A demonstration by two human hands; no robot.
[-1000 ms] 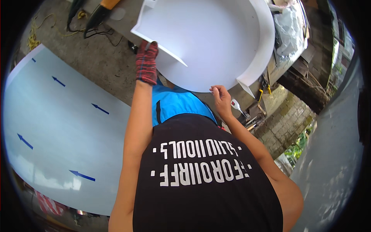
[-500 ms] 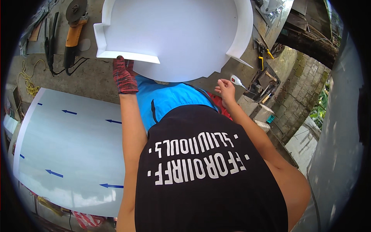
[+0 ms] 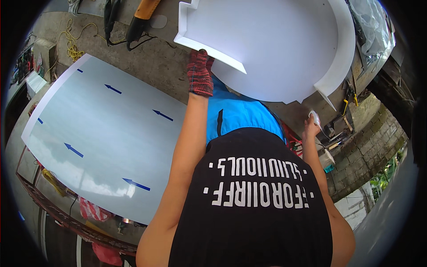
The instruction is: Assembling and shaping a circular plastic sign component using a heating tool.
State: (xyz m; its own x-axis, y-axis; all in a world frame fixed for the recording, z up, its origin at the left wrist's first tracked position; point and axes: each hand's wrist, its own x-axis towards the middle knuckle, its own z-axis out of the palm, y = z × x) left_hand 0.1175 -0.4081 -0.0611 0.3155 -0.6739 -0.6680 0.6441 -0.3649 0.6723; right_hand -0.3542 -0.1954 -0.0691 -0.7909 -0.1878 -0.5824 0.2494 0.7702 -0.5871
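Note:
A large, rounded white panel (image 3: 275, 49) with an upright white strip along parts of its edge lies in front of me. My left hand (image 3: 200, 73), in a red-and-black knit glove, is closed at the near-left strip (image 3: 213, 54), its fingers partly hidden against it. My bare right hand (image 3: 311, 128) is to the right of the panel, its fingers closed around a small white bottle (image 3: 315, 117) with a thin pointed tip. Part of the bottle is covered by the fingers.
At my left lies a big glossy pale sheet (image 3: 106, 133) with blue arrows. An orange-and-black power tool (image 3: 141, 18), cables and yellow cord (image 3: 72, 44) are at the far left. On the right are yellow-handled pliers (image 3: 350, 100), a tool tray (image 3: 340, 129) and clear plastic wrap (image 3: 371, 26).
My right hand was open beside the bottle and has now closed around it. The whole view has shifted, so things appear farther right; my left hand stays at the strip.

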